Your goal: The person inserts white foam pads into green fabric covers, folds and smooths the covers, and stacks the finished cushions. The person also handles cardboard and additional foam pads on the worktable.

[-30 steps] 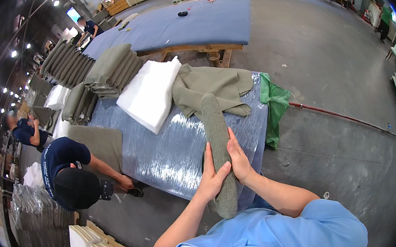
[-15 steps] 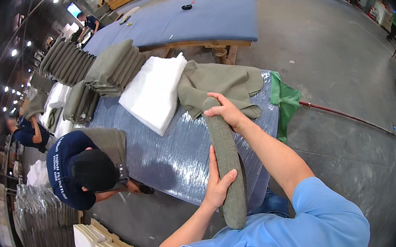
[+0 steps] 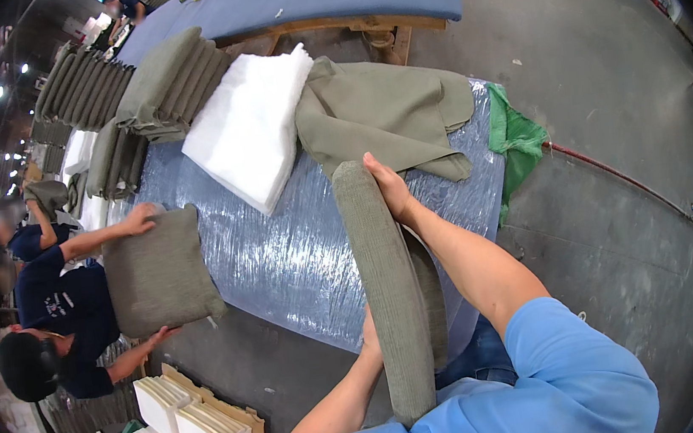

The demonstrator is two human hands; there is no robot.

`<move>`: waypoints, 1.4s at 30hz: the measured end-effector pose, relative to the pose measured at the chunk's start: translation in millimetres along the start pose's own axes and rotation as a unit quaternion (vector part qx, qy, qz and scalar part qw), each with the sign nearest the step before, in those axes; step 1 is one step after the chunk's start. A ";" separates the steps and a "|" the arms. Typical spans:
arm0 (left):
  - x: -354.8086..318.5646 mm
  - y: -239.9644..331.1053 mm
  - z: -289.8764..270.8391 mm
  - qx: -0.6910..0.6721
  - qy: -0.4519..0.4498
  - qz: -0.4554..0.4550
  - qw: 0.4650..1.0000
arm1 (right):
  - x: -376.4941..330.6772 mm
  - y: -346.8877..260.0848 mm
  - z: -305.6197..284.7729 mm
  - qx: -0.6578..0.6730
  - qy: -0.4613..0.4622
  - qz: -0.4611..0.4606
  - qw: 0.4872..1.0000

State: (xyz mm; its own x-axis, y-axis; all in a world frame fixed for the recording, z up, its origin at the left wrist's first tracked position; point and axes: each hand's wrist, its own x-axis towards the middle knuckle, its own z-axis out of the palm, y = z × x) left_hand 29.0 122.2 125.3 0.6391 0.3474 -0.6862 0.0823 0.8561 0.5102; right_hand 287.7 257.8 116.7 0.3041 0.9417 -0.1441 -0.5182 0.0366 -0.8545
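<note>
Left hand [image 3: 369, 334] is now slipping mostly out of sight beside the cushion [image 3: 385, 289], so I cannot tell its grip; the right hand [image 3: 392, 190] is clasping the cushion's far end, seemingly to steady it on edge; the cushion is crossing over the near edge of the table [image 3: 286, 283], its near end reaching the blue shirt [image 3: 546, 390], perhaps for bracing; cloth [image 3: 382, 114] is lying by the far right corner, white wadding [image 3: 251, 129] beside it.
</note>
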 end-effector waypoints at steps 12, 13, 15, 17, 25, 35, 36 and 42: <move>41.1 -31.1 -49.9 0.031 0.070 -0.096 0.992 | -49.0 129.5 -54.4 -0.167 0.107 -0.046 0.979; 47.4 -28.8 -52.3 0.035 0.075 -0.090 0.993 | -48.2 127.0 -53.8 -0.173 0.102 -0.045 0.979; 60.1 -14.7 -51.2 0.063 0.078 -0.075 0.992 | -40.9 117.4 -64.0 -0.136 0.092 -0.013 0.986; 71.9 8.8 -48.5 0.110 0.087 -0.046 0.989 | -39.7 110.0 -68.2 -0.032 0.074 0.070 0.994; 89.4 156.7 52.7 -0.073 -0.085 0.248 0.962 | -59.6 -20.7 6.9 -0.055 -0.038 -0.131 0.989; 103.7 129.9 85.8 -0.096 -0.159 0.286 0.940 | -56.2 23.3 -8.0 0.023 -0.006 -0.058 0.998; 114.1 123.7 77.5 -0.081 -0.143 0.280 0.946 | -56.6 28.8 -10.7 0.027 -0.005 -0.050 0.998; 166.8 72.4 6.3 0.079 -0.014 0.209 0.975 | -57.3 78.7 -37.2 0.006 0.032 0.026 0.999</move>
State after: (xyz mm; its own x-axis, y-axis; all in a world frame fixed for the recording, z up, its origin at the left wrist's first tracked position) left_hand 146.4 239.7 51.1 0.6629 0.6402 -0.3882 -0.0740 0.5720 0.8169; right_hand 259.3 194.2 39.1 0.3261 0.9195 -0.2196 -0.5444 -0.0073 -0.8388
